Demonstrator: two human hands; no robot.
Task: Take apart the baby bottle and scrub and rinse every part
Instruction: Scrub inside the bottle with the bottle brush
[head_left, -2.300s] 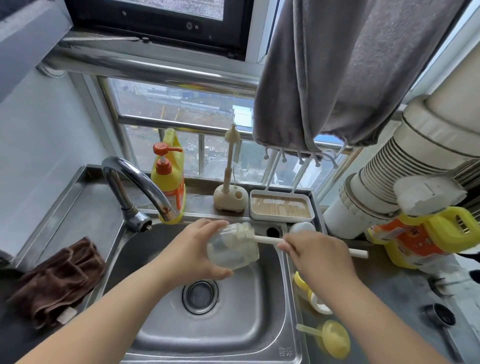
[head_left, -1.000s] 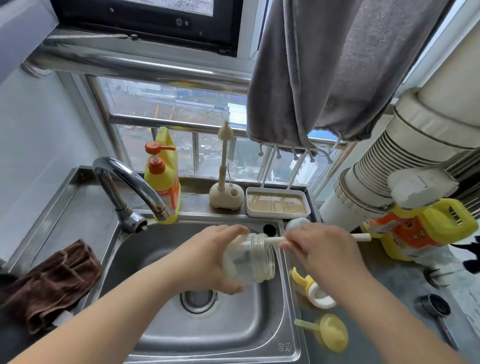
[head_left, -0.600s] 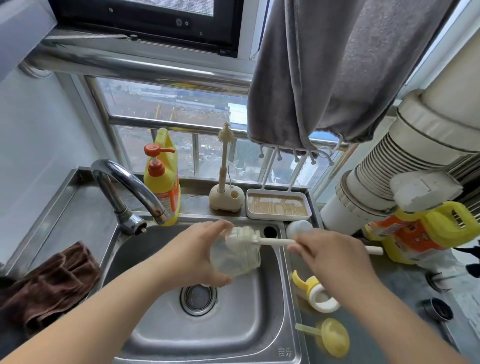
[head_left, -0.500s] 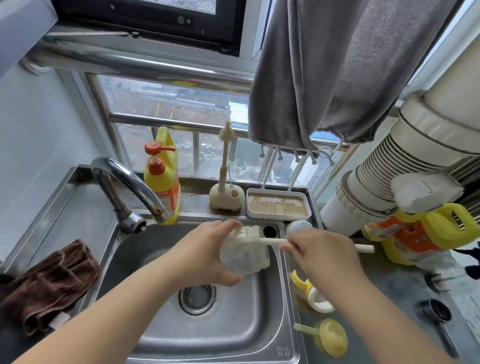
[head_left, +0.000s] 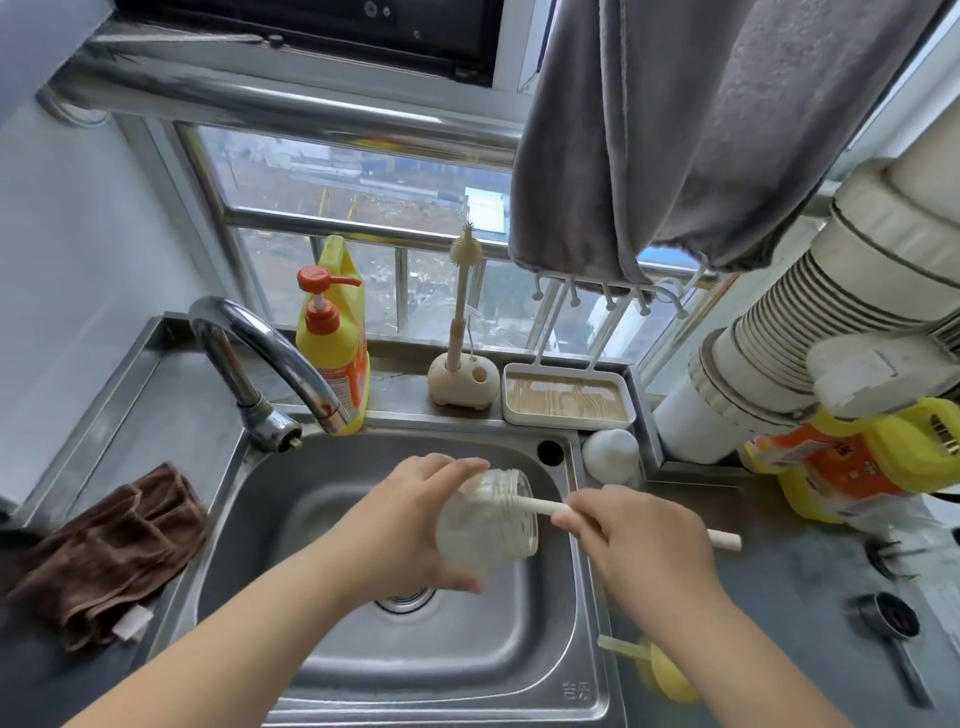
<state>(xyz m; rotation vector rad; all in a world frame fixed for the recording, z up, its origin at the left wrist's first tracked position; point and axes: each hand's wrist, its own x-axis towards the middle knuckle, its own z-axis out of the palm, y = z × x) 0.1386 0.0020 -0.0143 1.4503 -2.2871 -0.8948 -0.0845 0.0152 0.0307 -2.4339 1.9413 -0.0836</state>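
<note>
— What are the hands doing?

— The left hand (head_left: 400, 525) is wrapped round the clear bottle (head_left: 488, 519), fingers over the top and thumb underneath, holding it on its side above the sink (head_left: 519, 675) with the mouth turned to the right. The right hand (head_left: 634, 540) pinches the pale handle of the bottle brush (head_left: 540, 506); the handle runs into the bottle's mouth and its free end sticks out past the hand, over the counter (head_left: 810, 597).

— So the brush head is inside?

— It is hidden inside the glassy wall, blurred white; I can't make out more.

— Anything else close by?

— On the counter just right of the sink lies a yellow bottle part (head_left: 660, 670), partly behind the right forearm. Further right is a small dark metal cup (head_left: 888, 616). A brown cloth (head_left: 109, 551) is bunched up on the left drainboard.

— And beyond the sink?

— The chrome tap (head_left: 270, 364) arches over the basin's left corner. Behind it stands a yellow pump bottle (head_left: 332, 343), then a thin brush upright in a cream stand (head_left: 460, 384), a white tray (head_left: 566, 397), and a white rounded cap (head_left: 610, 454) at the sink's corner. A yellow jug (head_left: 852, 467) sits at the far right, beneath a ribbed white duct (head_left: 779, 332). A grey towel (head_left: 675, 135) hangs over the window.
</note>
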